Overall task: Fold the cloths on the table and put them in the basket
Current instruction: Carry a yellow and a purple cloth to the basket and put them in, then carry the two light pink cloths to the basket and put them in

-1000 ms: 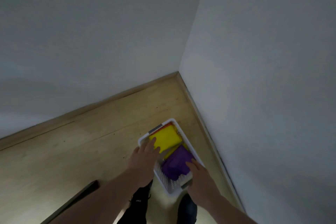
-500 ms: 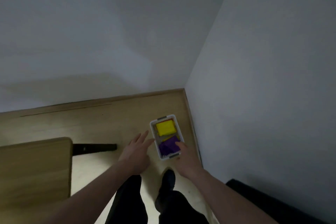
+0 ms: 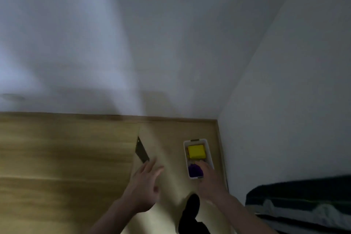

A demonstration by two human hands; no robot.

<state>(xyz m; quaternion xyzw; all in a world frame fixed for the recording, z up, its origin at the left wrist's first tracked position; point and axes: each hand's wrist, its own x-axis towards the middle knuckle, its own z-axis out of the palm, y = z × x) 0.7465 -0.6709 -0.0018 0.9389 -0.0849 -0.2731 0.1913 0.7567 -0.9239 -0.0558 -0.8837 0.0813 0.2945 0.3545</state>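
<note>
White basket (image 3: 208, 151) on floor by wall corner, long axis running away from viewer, yellow cloth (image 3: 196, 151) at far end, purple cloth (image 3: 195, 170) near | right hand (image 3: 209, 177) at its near rim, nearer; grip unclear | left hand (image 3: 144, 182) spread, empty, over desk (image 3: 62, 157) edge | blurred; desk top shows no cloths.
</note>
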